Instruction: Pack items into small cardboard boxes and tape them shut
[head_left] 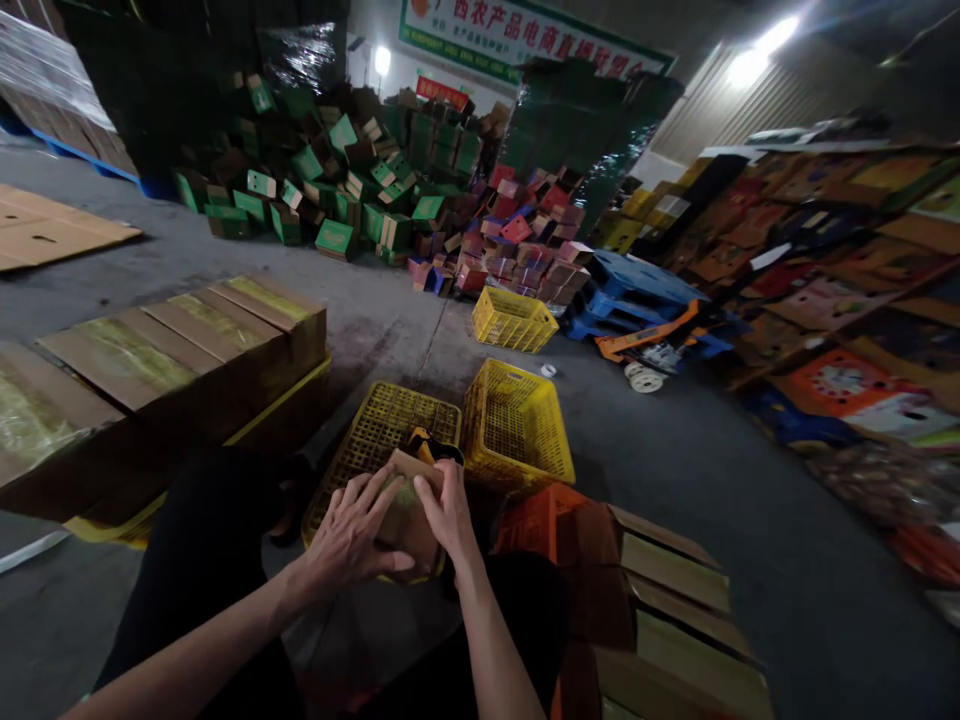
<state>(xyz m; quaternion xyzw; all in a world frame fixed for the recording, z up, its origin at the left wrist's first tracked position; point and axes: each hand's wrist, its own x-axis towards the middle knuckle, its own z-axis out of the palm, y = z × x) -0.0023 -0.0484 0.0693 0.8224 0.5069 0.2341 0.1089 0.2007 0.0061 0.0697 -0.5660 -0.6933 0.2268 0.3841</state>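
A small brown cardboard box with a strip of tape on top sits between my knees, on an upturned-looking yellow plastic crate. My left hand lies over its left side, fingers spread across the top and thumb stretched toward me. My right hand grips the right edge, with the thumb on top and the fingers bent over the far side. Just beyond the box lies a black and orange tape dispenser, partly hidden by the box and my right hand.
Taped cartons stand in a row at left. More cartons and an orange crate are at right. Ahead are a yellow crate, another yellow basket, blue pallets, a pallet jack and heaped green boxes.
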